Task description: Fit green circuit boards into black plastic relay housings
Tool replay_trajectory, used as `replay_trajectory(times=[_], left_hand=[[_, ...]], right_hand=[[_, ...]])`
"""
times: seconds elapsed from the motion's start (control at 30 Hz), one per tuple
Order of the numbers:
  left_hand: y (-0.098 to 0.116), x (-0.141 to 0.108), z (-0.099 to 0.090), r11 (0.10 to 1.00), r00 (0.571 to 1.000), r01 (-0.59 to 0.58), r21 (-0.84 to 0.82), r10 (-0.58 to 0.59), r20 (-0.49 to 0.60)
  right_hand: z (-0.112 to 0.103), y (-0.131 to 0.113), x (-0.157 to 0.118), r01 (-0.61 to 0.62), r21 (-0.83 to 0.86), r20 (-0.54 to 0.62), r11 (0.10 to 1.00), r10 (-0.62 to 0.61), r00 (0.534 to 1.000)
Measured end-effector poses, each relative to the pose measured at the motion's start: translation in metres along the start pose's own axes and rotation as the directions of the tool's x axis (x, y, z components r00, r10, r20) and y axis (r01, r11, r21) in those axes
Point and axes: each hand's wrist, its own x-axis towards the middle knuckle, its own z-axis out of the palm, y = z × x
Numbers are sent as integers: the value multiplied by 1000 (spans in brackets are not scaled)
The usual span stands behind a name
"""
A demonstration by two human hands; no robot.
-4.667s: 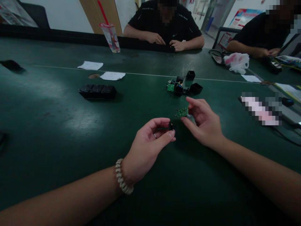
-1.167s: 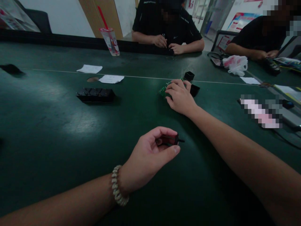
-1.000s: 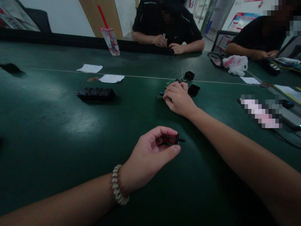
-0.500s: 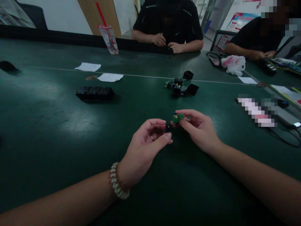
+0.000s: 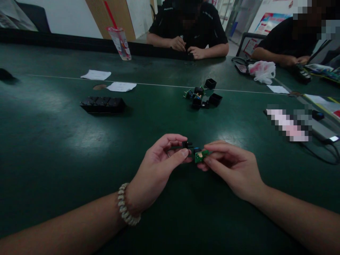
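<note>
While left hand (image 5: 162,163) pinches pronged piece (image 5: 185,144), facing right hand (image 5: 236,166) pinches board (image 5: 200,156).

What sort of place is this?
Probably an electronics workshop or assembly room: the right hand holds a green circuit board, more small parts lie on the table, and others work nearby.

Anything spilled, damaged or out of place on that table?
Nothing looks spilled or plainly damaged, though small details are hard to judge. The untidiest spot is the jumble of circuit parts beyond the right hand, with two open black housings lying loose beside it.
</note>
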Motion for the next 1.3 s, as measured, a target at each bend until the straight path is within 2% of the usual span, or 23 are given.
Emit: replay_trajectory(times=[0.13, 0.27, 0.43, 0.83, 1.13, 1.3], left_hand=[[0, 1, 1, 1000, 1000, 15, 0, -15, -5], [-1, 2, 0, 1000, 1000, 27, -3, -27, -9], [0, 2, 1, 1000, 999, 28, 6, -28, -15], [-2, 2, -2, 999, 998, 28, 20, -29, 50], [-4, 1, -3, 999, 996, 52, -3, -51, 78], [-2, 2, -2, 997, 993, 60, 51, -65, 102]], right_hand=[[-3, -6, 0, 207, -222, 16, 953, -209, 978], [-5, -9, 0, 294, -353, 77, 888, -285, 955], [-5, -7, 0, 295, -416, 76, 860, -290, 954], [-4, 0, -2, 237, -334, 12, 912, -248, 969], [-6, -2, 0, 264, -436, 39, 861, -275, 961], [-2, -3, -1, 271, -405, 16, 873, -290, 957]])
